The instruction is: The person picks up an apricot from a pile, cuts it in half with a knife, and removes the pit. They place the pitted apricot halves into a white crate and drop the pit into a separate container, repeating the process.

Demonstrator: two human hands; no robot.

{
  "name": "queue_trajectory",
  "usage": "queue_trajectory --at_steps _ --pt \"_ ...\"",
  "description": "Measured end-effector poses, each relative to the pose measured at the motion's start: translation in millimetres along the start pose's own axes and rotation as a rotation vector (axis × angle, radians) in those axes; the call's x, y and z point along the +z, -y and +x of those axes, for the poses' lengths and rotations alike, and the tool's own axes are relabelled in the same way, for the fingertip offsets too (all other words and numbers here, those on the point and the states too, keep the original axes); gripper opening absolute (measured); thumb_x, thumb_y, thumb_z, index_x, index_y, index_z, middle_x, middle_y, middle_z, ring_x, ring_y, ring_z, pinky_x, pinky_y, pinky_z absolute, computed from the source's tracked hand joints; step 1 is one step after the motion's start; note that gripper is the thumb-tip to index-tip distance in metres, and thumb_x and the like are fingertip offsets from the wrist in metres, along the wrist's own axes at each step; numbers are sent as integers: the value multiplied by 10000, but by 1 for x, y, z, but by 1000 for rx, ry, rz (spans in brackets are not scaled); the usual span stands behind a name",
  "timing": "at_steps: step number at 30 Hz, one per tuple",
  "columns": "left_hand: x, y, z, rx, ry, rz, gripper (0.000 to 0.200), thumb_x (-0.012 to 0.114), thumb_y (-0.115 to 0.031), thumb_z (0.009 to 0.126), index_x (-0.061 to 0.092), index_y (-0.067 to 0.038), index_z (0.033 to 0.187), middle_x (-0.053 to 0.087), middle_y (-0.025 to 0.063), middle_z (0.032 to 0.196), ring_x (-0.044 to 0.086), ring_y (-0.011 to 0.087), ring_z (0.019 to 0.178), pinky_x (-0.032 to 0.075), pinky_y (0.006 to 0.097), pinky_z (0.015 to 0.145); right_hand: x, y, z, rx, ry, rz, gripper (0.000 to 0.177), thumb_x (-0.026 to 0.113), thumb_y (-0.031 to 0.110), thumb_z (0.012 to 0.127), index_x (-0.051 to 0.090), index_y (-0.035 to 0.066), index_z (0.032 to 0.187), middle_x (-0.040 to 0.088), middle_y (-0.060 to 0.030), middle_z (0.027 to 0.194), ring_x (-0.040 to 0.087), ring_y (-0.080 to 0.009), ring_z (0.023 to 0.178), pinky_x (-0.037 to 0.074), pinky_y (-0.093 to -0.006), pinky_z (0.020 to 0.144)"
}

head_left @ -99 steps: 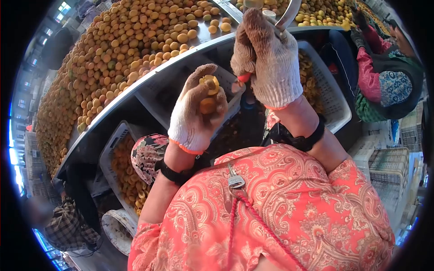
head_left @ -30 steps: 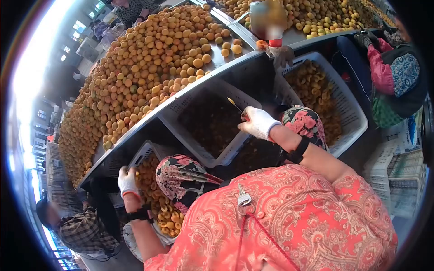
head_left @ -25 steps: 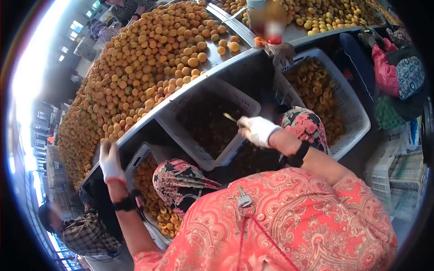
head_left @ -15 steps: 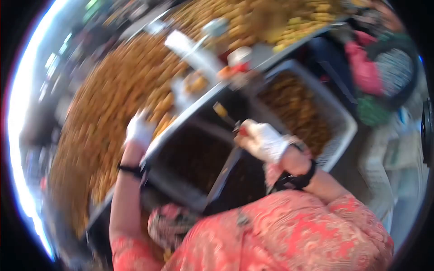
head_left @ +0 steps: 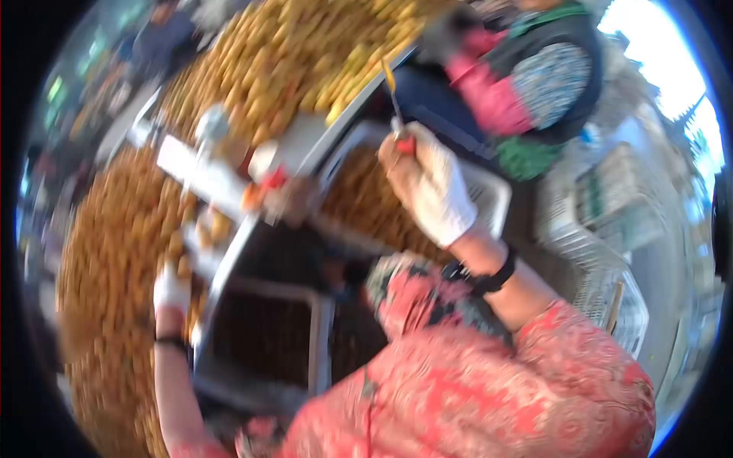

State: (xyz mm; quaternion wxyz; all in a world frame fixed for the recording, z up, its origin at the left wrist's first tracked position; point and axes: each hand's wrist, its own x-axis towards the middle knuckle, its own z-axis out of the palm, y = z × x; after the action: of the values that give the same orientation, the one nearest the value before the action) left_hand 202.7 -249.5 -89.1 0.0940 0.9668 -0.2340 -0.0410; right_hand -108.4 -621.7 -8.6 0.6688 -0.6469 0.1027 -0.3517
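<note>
My right hand, in a white glove with bare fingertips, is closed around a thin red-handled tool. Its slim shaft points up and ends in a yellow tip; whether that is a blade or something stuck on it, I cannot make out. Below this hand is a white crate of brownish fruit. My left hand, gloved in white, reaches to the edge of a big heap of small yellow-brown fruit. Blur hides its fingers and anything in them.
A metal table rim runs between the heap and a dark-filled crate. A white board-like piece crosses the heap. One person in pink sleeves sits at the upper right. White crates stand at the right.
The view has swung right, bringing more of the other person and the white crates in. My right hand has risen with the tool, which now points upward. My left hand stays by the heap.
</note>
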Motion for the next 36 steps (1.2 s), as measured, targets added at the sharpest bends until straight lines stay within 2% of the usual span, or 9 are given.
queue_trajectory --at_steps 2,3,5,7,11,13,19,24,36 --pt "-29 -25 -29 147 -68 -190 397 657 -246 933 594 -19 1253 691 187 1111 663 313 1003 527 409 856 21 -9 -16 277 146 -287 94 580 109 987 584 36 1046 593 21 868 525 -64 782 453 -243 669" --pt "-23 8 -28 25 -85 -232 321 629 -205 950 621 -11 1206 692 131 1087 657 241 964 529 371 835 32 -20 -30 372 243 151 84 551 96 1004 585 26 1038 599 28 882 526 -47 788 452 -211 675" --pt "-46 -7 -64 -195 25 -1267 270 580 -142 967 616 -12 1202 676 85 1040 636 194 917 531 318 809 57 -30 -53 415 329 101 87 518 78 1019 578 18 1034 590 34 886 516 -30 786 445 -180 687" --pt "-71 -46 -109 -55 114 -1658 283 556 -102 966 590 -4 1230 655 66 1036 623 156 896 518 266 752 72 -34 -71 338 492 42 81 554 110 1006 570 33 1026 591 14 874 515 -43 796 450 -208 691" --pt "-81 -99 -198 8 156 -1875 508 630 -187 887 495 -4 1342 611 118 1088 575 211 850 460 318 672 111 0 -101 256 746 -15 139 583 166 993 559 34 959 584 -39 736 530 -90 676 459 -271 629" --pt "-76 -127 -234 -7 22 -1841 474 569 -167 877 502 10 1312 612 123 1051 599 205 818 476 315 705 121 12 -113 141 771 -93 166 589 174 989 548 22 936 562 -100 681 533 -137 618 453 -312 602" --pt "-65 -159 -294 95 -155 -1941 457 700 -113 875 528 -30 1290 613 106 1092 624 218 915 522 337 772 120 36 -156 73 879 -30 206 602 212 993 555 13 965 567 -147 692 542 -188 623 451 -355 602" --pt "-80 -168 -316 178 -174 -2037 374 638 -101 945 534 -4 1291 628 136 1142 641 267 1047 543 399 887 121 63 -169 -5 891 -143 229 596 231 999 560 5 995 607 -171 725 602 -225 653 473 -368 622" --pt "-69 -175 -315 177 -178 -2138 292 679 -142 937 566 -34 1184 661 132 1104 646 300 1074 532 402 916 139 45 -182 -161 796 -246 312 557 281 1006 567 -27 1058 657 -243 789 668 -419 785 509 -457 651"
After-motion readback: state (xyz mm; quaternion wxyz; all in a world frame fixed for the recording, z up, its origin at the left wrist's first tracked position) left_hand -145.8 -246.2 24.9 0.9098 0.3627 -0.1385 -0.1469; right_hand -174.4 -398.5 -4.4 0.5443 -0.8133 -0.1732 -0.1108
